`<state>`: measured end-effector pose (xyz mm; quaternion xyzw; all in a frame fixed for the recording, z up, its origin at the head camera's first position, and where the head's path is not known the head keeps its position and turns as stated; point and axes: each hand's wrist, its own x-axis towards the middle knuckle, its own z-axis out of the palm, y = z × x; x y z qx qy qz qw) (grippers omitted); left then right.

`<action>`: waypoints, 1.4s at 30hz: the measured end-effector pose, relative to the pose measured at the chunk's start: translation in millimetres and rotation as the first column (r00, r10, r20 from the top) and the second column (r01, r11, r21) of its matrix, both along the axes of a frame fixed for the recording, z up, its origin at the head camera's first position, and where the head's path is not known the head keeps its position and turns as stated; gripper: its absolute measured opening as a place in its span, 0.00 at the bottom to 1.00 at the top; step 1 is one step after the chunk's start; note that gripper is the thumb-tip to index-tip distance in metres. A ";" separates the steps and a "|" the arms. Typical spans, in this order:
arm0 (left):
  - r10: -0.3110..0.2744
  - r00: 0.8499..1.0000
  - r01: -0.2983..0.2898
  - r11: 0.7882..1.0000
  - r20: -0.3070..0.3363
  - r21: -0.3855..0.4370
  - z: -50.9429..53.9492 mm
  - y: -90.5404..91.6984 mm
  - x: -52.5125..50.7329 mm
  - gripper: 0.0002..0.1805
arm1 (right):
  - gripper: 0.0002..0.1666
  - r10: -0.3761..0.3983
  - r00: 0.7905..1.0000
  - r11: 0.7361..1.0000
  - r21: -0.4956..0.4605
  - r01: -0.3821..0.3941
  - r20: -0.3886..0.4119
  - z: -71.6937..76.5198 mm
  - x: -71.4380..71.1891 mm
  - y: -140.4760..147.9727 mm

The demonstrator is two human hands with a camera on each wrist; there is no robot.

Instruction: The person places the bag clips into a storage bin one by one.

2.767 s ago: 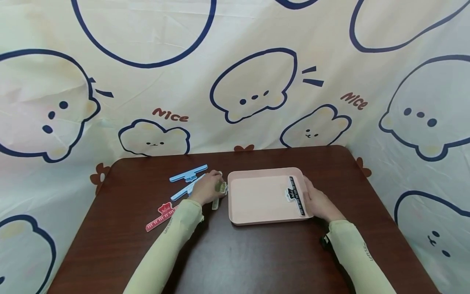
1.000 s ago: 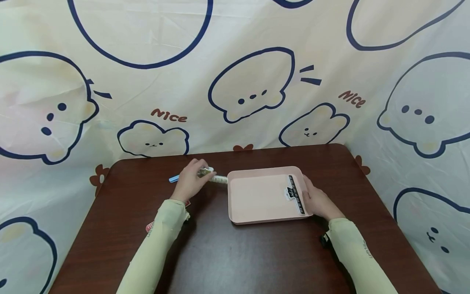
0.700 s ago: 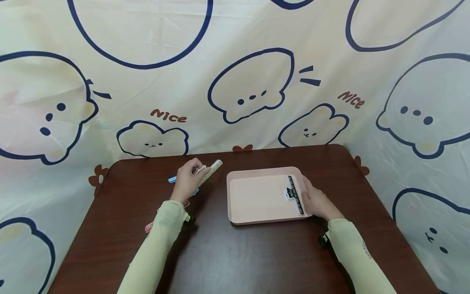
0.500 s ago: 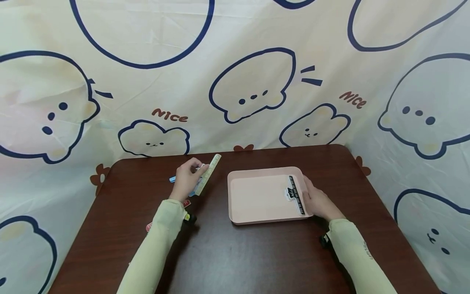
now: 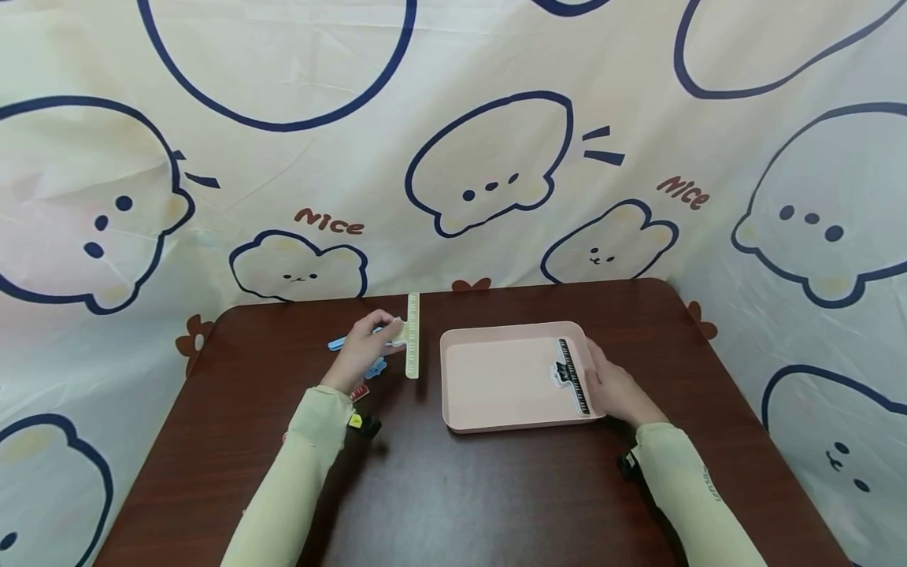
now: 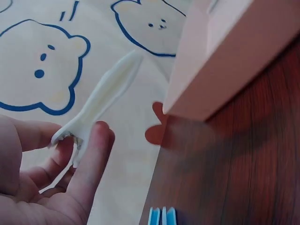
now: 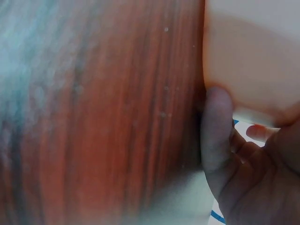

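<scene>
In the head view my left hand (image 5: 363,350) pinches the grip of a pale green ruler clip (image 5: 413,337), held above the table left of the pink tray (image 5: 453,394). The left wrist view shows the clip (image 6: 110,89) edge-on, its grip between the thumb and fingers of my left hand (image 6: 61,178). At the tray's right end my right hand (image 5: 616,386) holds the rim; in the right wrist view that hand (image 7: 253,173) has its thumb against the tray (image 7: 253,61). A black and white ruler clip (image 5: 572,378) lies inside the tray, near its right side.
Blue clips (image 5: 336,344) lie beneath and beside my left hand, partly hidden. A red clip (image 5: 360,393) shows by the left wrist, mostly covered by the sleeve. A patterned cloth stands behind the brown table (image 5: 482,504).
My left hand has lifted the green clip from beside the tray and moved it back and left. The clip has turned in the fingers and now points away from me. The right hand stays on the tray.
</scene>
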<state>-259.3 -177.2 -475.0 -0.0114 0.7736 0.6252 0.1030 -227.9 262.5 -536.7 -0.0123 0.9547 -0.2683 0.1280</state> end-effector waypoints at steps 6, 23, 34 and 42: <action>-0.043 0.999 0.040 0.989 0.020 0.145 -1.2 9.9 2.1 0.08 | 0.38 0.008 1.000 1.000 0.000 -0.008 -0.011 -0.9 0.2 2.1; -0.066 0.997 0.058 0.979 0.038 0.197 8.0 26.1 7.6 0.09 | 0.38 -0.004 1.000 1.000 0.005 0.003 0.018 -0.4 -1.8 0.8; -0.104 0.994 0.094 0.968 0.034 0.232 13.0 38.5 7.8 0.07 | 0.39 -0.009 1.000 1.000 0.008 0.009 0.023 -3.2 -2.4 1.1; -0.096 0.994 0.085 0.980 0.051 0.178 16.3 47.2 7.3 0.08 | 0.39 -0.008 1.000 1.000 0.008 0.008 0.021 -1.6 -2.6 0.8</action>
